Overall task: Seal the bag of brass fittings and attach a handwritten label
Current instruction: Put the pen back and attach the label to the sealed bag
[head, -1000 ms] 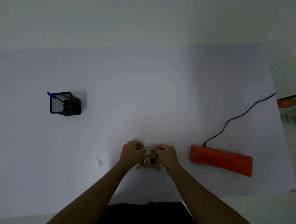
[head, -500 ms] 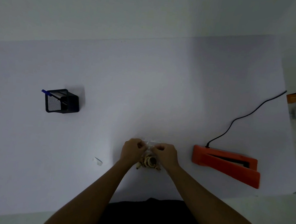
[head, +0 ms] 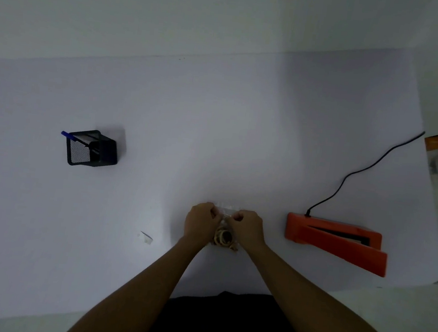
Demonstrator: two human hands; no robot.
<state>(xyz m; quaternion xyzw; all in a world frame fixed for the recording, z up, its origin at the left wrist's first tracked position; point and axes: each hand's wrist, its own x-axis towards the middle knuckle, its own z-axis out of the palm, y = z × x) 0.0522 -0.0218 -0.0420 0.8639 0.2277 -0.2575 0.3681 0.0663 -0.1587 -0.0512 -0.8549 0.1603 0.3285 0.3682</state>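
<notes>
Both hands, left (head: 201, 224) and right (head: 249, 228), pinching small clear plastic bag of brass rings (head: 223, 236); long orange heat sealer (head: 335, 240) lying at three o'clock, nearer right.

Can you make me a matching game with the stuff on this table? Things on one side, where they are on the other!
Things:
1. pen holder
2. orange sealer
3. bag of brass fittings
4. small white scrap

Places:
A. between both hands
B. far left, a blue pen inside
C. right side, black cord attached
D. just left of the left arm

Pairs: 1-B, 2-C, 3-A, 4-D
</notes>
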